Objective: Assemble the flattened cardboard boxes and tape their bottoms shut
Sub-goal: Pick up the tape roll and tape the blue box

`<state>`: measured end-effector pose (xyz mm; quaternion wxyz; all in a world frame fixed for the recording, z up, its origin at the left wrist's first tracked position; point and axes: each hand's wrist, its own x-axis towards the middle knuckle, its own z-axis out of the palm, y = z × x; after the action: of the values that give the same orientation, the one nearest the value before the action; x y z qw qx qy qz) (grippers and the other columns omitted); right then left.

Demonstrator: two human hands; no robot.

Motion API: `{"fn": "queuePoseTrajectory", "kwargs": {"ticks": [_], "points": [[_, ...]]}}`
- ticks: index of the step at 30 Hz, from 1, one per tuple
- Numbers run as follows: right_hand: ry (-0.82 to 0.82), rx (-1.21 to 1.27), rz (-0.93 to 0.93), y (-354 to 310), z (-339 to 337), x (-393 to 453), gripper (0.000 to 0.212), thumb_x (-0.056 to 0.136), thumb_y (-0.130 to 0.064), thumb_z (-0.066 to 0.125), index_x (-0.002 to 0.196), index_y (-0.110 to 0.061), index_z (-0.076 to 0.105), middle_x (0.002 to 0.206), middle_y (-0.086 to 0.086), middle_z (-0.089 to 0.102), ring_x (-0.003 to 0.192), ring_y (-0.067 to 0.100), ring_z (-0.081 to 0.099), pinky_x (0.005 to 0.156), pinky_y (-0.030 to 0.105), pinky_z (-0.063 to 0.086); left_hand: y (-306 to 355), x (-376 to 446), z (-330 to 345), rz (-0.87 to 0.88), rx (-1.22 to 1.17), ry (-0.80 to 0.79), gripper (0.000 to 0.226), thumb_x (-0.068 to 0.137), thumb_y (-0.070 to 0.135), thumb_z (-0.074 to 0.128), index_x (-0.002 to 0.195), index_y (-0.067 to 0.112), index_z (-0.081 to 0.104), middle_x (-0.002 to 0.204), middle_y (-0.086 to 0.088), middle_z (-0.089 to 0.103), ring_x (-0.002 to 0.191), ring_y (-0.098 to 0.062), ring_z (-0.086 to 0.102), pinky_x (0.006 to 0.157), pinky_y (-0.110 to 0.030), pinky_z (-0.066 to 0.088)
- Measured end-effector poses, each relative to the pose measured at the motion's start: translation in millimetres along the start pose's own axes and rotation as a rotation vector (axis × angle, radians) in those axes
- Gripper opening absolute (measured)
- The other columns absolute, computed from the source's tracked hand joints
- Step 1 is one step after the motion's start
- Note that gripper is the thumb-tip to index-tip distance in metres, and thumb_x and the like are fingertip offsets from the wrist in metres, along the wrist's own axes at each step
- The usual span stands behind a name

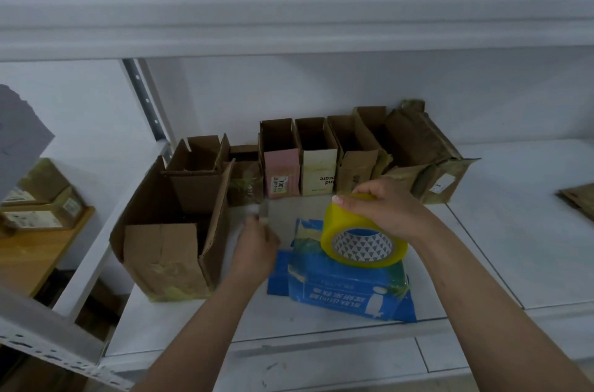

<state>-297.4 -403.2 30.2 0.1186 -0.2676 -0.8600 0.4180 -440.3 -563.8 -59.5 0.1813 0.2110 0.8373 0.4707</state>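
A blue printed cardboard box (340, 290) lies on the white shelf (482, 263) in front of me. My right hand (382, 208) grips a big yellow tape roll (363, 237) from above, its lower edge resting on the box. A clear strip of tape (289, 215) stretches left from the roll. My left hand (257, 240), blurred, pinches the free end of that strip just left of the box.
A large open brown box (173, 231) stands at the left. Several small assembled boxes (321, 160) line the shelf's back wall. Flat cardboard (578, 199) lies at the far right. Taped parcels (41, 202) sit on a wooden table at the left.
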Motion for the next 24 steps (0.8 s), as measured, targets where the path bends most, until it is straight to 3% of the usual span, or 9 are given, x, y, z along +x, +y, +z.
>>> {"fn": "queuePoseTrajectory", "kwargs": {"ticks": [2,4,7,9,12,18,22,24], "points": [[-0.001,0.004,-0.009,1.0,0.2,1.2,0.059,0.081,-0.057,0.067,0.083,0.002,0.067,0.066,0.007,0.054,0.064,0.017,0.056,0.064,0.031,0.041,38.0,-3.5,-2.5,0.061,-0.3,-0.014,0.005,0.102,0.004,0.037,0.104,0.007,0.04,0.078,-0.007,0.052,0.064,-0.015,0.051,0.054,-0.026,0.046],[-0.005,-0.004,-0.016,1.9,0.4,1.5,0.063,0.081,-0.059,0.066,0.083,0.003,0.066,0.067,0.009,0.054,0.063,0.021,0.056,0.065,0.032,0.041,61.7,-2.6,10.2,0.05,-0.613,-0.077,0.007,0.102,0.005,0.036,0.1,0.007,0.042,0.07,-0.005,0.049,0.053,-0.011,0.044,0.047,-0.022,0.04],[-0.002,0.004,-0.038,2.6,0.5,-0.4,0.062,0.081,-0.061,0.063,0.085,0.0,0.067,0.074,0.019,0.061,0.069,0.032,0.061,0.066,0.033,0.042,65.9,6.7,40.3,-0.161,-1.042,-0.136,0.02,0.104,0.016,0.038,0.085,0.012,0.043,0.06,0.001,0.041,0.047,-0.009,0.036,0.041,-0.021,0.034],[-0.016,0.014,-0.031,-1.0,0.1,-3.4,0.048,0.085,-0.056,0.061,0.092,-0.01,0.069,0.086,0.011,0.068,0.08,0.021,0.064,0.07,0.03,0.044,56.4,9.2,54.0,-0.256,-1.206,-0.112,0.025,0.105,0.02,0.038,0.081,0.014,0.041,0.058,0.002,0.038,0.045,-0.008,0.034,0.039,-0.019,0.032],[-0.07,0.202,-0.011,0.3,-4.8,-5.1,0.025,0.089,-0.04,0.061,0.104,-0.022,0.069,0.099,-0.008,0.068,0.093,0.003,0.062,0.077,0.021,0.046,54.5,9.9,59.8,-0.183,-1.161,-0.027,0.023,0.105,0.016,0.036,0.082,0.014,0.039,0.061,0.001,0.041,0.046,-0.006,0.037,0.042,-0.018,0.032],[-0.051,0.524,0.086,28.2,-5.2,-13.1,0.035,0.07,-0.049,0.067,0.091,-0.022,0.075,0.095,0.01,0.075,0.091,0.026,0.07,0.085,0.039,0.055,55.4,5.3,65.3,-0.047,-0.946,0.087,0.018,0.105,0.018,0.037,0.089,0.017,0.043,0.069,-0.002,0.045,0.059,-0.012,0.041,0.058,-0.027,0.039],[-0.005,0.404,0.044,22.6,-3.8,-9.8,0.051,0.06,-0.061,0.067,0.087,-0.019,0.074,0.083,0.004,0.075,0.079,0.019,0.072,0.077,0.035,0.056,52.1,6.0,65.6,0.02,-0.889,0.086,0.015,0.105,0.015,0.037,0.092,0.018,0.042,0.07,-0.002,0.046,0.058,-0.01,0.044,0.054,-0.022,0.042],[-0.016,0.333,0.018,17.6,-10.6,-10.2,0.046,0.063,-0.059,0.067,0.082,-0.017,0.073,0.073,-0.001,0.072,0.07,0.011,0.069,0.068,0.029,0.054,48.0,6.5,68.9,0.076,-0.827,0.074,0.009,0.105,0.014,0.036,0.099,0.012,0.042,0.071,-0.004,0.046,0.058,-0.009,0.044,0.05,-0.018,0.043]]}}
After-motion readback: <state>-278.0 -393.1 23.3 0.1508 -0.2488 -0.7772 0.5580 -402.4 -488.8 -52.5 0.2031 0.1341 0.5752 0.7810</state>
